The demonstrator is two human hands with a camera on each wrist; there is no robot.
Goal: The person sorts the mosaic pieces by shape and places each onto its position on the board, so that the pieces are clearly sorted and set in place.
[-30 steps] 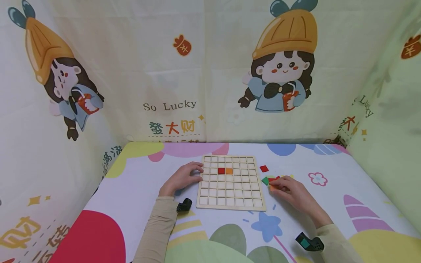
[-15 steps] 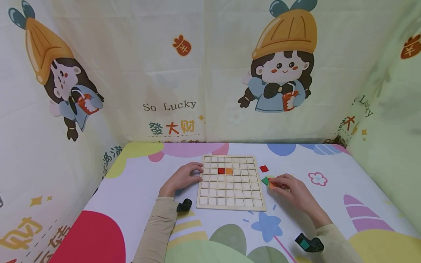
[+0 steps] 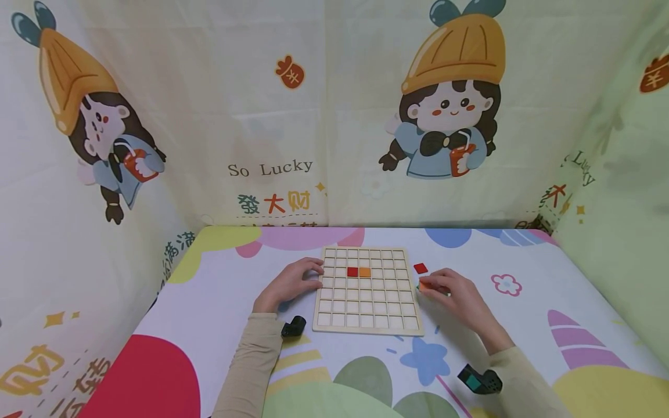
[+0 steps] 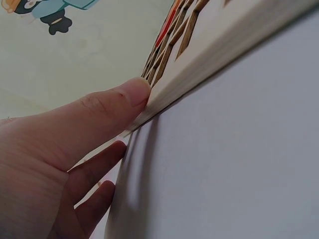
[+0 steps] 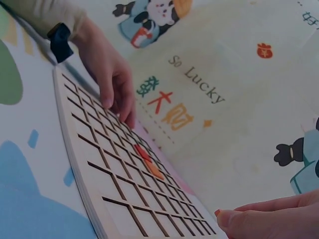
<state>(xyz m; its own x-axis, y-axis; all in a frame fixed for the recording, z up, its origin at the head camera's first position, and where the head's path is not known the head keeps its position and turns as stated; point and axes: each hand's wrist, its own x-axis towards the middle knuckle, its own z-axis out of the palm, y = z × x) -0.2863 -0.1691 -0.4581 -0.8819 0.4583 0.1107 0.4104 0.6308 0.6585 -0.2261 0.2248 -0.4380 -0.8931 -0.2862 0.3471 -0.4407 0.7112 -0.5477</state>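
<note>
While the right hand point(image 3: 461, 293) pinches an orange tile point(image 3: 424, 283) just right of the wooden grid board point(image 3: 366, 294), lower centre of frame, the left hand point(image 3: 290, 281), fingers loosely spread, touches the board's left edge. Judgement: light, steady left contact should keep the board square; a fingertip pinch near the tile's edge should keep it level. Backdrop point(image 3: 355, 69) print, centre-left: "So Lucky", 發大财 beneath. No brand legible.

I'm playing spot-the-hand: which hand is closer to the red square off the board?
Right: the right hand is just beside the loose red square; the left hand is across the board.
</note>
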